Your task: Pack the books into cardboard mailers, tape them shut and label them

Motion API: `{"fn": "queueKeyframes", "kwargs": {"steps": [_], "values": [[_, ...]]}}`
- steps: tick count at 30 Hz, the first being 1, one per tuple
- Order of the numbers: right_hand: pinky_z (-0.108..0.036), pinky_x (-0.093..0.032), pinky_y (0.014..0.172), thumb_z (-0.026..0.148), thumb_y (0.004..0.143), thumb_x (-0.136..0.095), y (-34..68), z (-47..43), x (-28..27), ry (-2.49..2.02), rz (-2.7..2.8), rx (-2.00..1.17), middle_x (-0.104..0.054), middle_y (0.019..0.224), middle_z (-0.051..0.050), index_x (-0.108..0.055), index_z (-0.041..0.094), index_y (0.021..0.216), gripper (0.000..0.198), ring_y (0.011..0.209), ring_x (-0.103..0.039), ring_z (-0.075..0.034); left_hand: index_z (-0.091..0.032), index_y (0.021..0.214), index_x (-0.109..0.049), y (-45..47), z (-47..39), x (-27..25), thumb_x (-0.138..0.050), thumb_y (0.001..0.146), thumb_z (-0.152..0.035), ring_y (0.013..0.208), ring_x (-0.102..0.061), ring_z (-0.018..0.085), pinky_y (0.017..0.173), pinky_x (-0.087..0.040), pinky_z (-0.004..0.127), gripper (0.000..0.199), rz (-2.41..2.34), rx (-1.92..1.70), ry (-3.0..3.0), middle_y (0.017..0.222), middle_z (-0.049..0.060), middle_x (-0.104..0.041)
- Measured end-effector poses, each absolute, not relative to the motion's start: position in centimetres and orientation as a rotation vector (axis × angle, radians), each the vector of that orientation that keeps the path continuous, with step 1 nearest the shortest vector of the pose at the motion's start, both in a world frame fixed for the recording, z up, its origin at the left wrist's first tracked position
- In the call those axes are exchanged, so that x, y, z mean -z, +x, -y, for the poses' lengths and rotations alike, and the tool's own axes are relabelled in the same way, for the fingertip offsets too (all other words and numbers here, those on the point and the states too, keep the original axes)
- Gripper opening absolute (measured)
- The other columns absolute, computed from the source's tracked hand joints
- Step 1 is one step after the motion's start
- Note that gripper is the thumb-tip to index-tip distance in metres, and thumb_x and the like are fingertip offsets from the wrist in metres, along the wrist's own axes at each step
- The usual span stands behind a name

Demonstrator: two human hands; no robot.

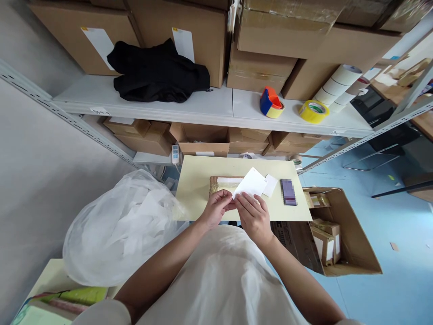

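A blank-looking white label sheet [253, 181] is held between my two hands above a pale yellow table [192, 167]. My left hand [215, 210] pinches at its lower left corner, thumb against fingers. Over its lower edge lie the closed fingers of my right hand [253, 219]. Beneath the sheet sits a small taped cardboard box [216, 183] with a white strip on top, partly hidden by the sheet and my hands. A smaller white paper [271, 185] lies just right of the sheet. Farther right is a blurred-out, dark purple rectangular object [288, 192].
A large clear plastic bag of white scraps [118, 230] bulges at the left. An open carton [358, 243] with small boxes stands right of the table. On the shelf [223, 106] ahead are a black garment [155, 72], a tape dispenser [271, 103] and a yellow tape roll [314, 111].
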State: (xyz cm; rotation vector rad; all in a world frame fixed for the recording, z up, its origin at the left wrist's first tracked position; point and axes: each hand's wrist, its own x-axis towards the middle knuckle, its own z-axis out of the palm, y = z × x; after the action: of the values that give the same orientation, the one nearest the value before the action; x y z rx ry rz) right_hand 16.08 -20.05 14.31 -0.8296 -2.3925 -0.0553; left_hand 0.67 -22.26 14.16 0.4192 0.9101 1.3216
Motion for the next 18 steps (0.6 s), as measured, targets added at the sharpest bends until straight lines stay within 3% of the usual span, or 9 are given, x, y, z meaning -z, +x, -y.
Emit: {"fn": "queueKeyframes", "kwargs": {"steps": [10, 18], "values": [[-0.04, -0.037, 0.103, 0.013, 0.089, -0.052, 15.7, 20.9, -13.9, -0.838, 2.365, -0.068, -0.068, 0.118, -0.004, -0.062, 0.026, 0.119, 0.034, 0.115, -0.06, -0.021, -0.016, 0.071, -0.058, -0.2, 22.9, -13.7, -0.075, 0.069, -0.041, 0.073, -0.056, 0.011, 0.081, -0.047, 0.028, 0.03, -0.961, -1.253, 0.584, 0.071, -0.001, -0.058], [-0.034, -0.056, 0.078, 0.033, 0.084, -0.063, 14.8, 20.6, -14.9, -1.032, 1.96, -0.828, -0.073, 0.094, -0.007, -0.07, 0.022, 0.093, 0.015, 0.088, -0.069, -0.02, -0.017, 0.072, -0.057, -0.1, 23.2, -12.8, -0.066, 0.078, -0.041, 0.071, -0.046, 0.011, 0.068, -0.039, 0.023, 0.027, -1.029, -1.277, 0.873, 0.075, -0.001, -0.051]]}}
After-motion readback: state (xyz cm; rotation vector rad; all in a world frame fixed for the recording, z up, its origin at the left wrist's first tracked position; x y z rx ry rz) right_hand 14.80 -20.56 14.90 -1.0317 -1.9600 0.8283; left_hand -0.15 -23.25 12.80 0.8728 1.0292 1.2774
